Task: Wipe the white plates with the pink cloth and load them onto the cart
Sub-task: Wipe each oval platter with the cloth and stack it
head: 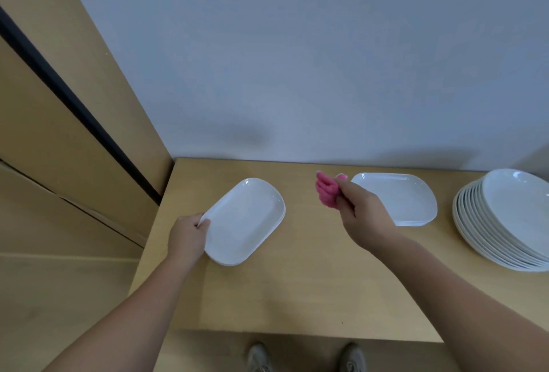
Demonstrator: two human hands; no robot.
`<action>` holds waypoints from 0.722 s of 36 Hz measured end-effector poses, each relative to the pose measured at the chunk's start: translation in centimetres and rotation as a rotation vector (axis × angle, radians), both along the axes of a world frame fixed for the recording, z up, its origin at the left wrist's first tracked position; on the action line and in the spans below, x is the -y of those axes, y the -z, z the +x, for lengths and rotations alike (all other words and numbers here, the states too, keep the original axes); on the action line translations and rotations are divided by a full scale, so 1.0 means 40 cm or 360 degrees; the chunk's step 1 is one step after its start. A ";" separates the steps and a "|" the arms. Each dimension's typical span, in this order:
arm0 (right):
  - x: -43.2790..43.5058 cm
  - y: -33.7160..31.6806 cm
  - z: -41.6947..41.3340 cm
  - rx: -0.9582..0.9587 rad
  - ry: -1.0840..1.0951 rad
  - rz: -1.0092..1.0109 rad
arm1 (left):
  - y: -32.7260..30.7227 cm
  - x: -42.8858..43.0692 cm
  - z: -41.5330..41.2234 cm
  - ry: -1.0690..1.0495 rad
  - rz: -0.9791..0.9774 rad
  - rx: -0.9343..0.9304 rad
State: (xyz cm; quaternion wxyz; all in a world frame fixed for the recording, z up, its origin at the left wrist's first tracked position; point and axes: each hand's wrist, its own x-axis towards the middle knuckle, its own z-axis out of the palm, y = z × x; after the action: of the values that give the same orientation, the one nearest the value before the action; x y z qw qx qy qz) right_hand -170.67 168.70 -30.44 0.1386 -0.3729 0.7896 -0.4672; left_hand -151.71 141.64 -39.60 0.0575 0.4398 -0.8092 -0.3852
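Near the left edge of the table (pixel 297 291) lies a small stack of white rectangular plates (pixel 246 220), long axis running diagonally from the near-left toward the far-right. The left hand (pixel 187 236) grips the stack's near-left end: thumb curled over the rim, fingers presumably beneath and hidden. The forearm reaches in from the near-left, roughly in line with that axis.

Right of centre, the right hand (pixel 361 211) is raised above the tabletop, wrist bent, fingers closed around the bunched pink cloth (pixel 326 192). The cloth projects leftward from the fist, toward the held stack. The stack lies to the left of, and slightly nearer than, the cloth; a strip of bare tabletop separates them. Judgement: the coming wipe requires the right hand to travel left and down onto the top plate while the left hand steadies it.

Behind the right hand, near the far edge, sits a second rectangular stack (pixel 413 202). At the right edge stands a taller stack of oval plates (pixel 505 223).

No cart is in view.
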 end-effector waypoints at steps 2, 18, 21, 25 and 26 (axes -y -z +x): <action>-0.003 -0.001 -0.001 -0.0025 0.0000 0.0013 | -0.001 -0.001 0.000 0.0002 -0.0024 0.0037; -0.062 -0.023 -0.014 -0.0057 0.0063 -0.0023 | 0.005 -0.009 -0.032 -0.0006 -0.0283 0.0422; -0.094 -0.026 -0.016 -0.0099 0.0115 -0.0010 | -0.030 -0.054 -0.097 0.0028 -0.0416 0.0323; -0.164 -0.015 -0.031 -0.0140 0.0214 0.0011 | -0.076 -0.169 -0.237 0.0281 -0.0317 0.0010; -0.185 -0.011 -0.038 -0.0098 0.0246 0.0012 | -0.084 -0.200 -0.271 0.0346 -0.0279 -0.0037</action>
State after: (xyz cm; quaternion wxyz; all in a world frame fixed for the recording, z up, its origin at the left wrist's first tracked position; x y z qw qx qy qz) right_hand -172.20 176.09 -29.98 0.0793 -0.3245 0.8216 -0.4620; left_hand -162.55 149.63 -36.25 0.0631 0.3383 -0.8819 -0.3223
